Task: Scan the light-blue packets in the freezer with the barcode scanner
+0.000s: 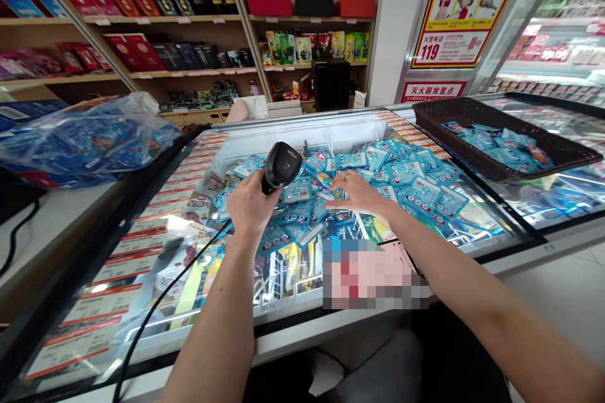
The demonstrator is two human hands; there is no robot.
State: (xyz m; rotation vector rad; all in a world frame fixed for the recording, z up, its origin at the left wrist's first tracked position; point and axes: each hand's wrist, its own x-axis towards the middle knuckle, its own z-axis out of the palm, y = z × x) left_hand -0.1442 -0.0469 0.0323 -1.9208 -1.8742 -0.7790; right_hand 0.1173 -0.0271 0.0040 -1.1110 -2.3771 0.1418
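My left hand (253, 204) is wrapped round the handle of a black barcode scanner (282, 165), its head tilted over small blue packets. A black cable (165, 295) trails from it toward the lower left. My right hand (357, 194), wearing a ring, hovers over or rests on the packets with its fingers apart; contact is hard to make out. Many blue packets (416, 186) with printed barcodes lie heaped on the glass top of a chest freezer (179, 227). One packet (297, 191) lies barcode up just below the scanner head.
A brown basket (508, 138) holding more blue packets stands at the right. Clear plastic bags of blue packets (94, 135) sit at the left. A pixelated pink object (373, 271) lies near the freezer's front edge. Shelves with bottles and boxes (189, 19) line the back.
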